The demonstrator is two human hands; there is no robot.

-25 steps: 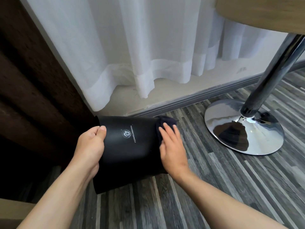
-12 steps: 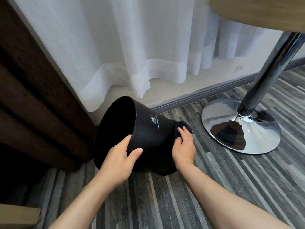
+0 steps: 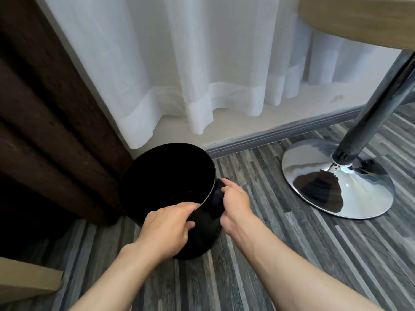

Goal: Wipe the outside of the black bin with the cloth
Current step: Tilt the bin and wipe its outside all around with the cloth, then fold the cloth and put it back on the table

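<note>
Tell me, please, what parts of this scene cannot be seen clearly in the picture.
Head view only:
- Inside of the black bin: too dark to show any contents.
- Cloth: mostly hidden behind the bin and the right hand.
- Left hand fingertips: hidden over the rim.
- Table top: cut off by the picture edge.

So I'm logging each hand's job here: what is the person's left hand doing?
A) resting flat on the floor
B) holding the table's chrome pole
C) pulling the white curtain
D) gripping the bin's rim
D: the left hand grips the near rim of the black bin, fingers hooked over the edge, while the right hand presses the dark cloth against its outer side.
</note>
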